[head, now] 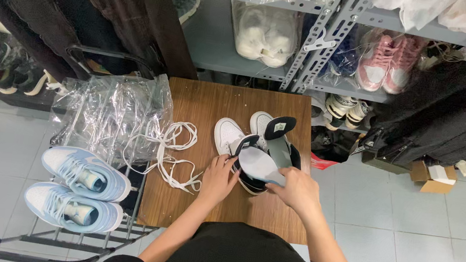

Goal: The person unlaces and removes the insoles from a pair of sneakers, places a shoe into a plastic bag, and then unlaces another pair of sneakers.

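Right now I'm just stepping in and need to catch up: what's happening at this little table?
A person stands at a small wooden table, working on a white-and-black sneaker. The left hand steadies the shoe while the right hand holds a pale insole at its opening. Loose white laces lie beside it. A pair of light blue sneakers sits on a rack to the left.

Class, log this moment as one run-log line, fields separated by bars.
left hand: steadies white-and-black sneaker | right hand: holds pale insole at shoe opening | loose white laces on wooden table | light-blue sneakers on rack
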